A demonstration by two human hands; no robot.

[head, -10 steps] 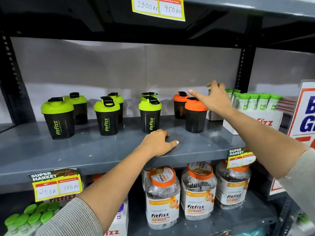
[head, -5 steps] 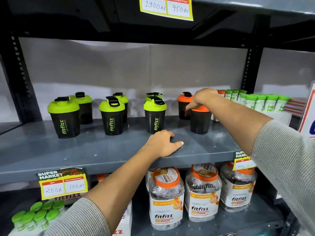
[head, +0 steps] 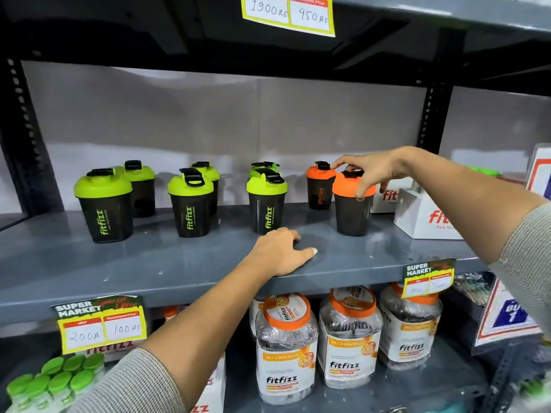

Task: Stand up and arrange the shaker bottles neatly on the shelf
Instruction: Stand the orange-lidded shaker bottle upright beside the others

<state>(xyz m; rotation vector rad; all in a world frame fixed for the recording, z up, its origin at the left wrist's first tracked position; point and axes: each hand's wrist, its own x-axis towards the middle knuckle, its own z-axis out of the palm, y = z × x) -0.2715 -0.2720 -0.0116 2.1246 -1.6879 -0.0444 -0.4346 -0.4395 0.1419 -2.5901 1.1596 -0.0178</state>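
Several black shaker bottles stand upright in pairs on the grey shelf [head: 179, 263]. Green-lidded ones stand at the left [head: 104, 204], middle left [head: 190, 204] and centre [head: 267, 201], each with another behind it. At the right a front orange-lidded shaker [head: 351, 204] stands before a rear orange-lidded shaker [head: 319, 186]. My right hand [head: 372, 171] grips the lid of the front orange shaker from above, fingers curled round it. My left hand [head: 283, 251] rests on the shelf's front edge, fingers loosely curled, holding nothing.
White Fitfizz boxes [head: 423, 216] stand right of the orange shakers. Below the shelf are clear jars with orange lids [head: 286, 347] and green-capped tubes [head: 53, 380]. Price tags [head: 101, 326] hang on the shelf edge. A black upright [head: 429, 114] stands behind my right hand.
My right hand came back from the boxes at the right and closed over the front orange shaker's lid. My left hand stayed on the shelf edge.
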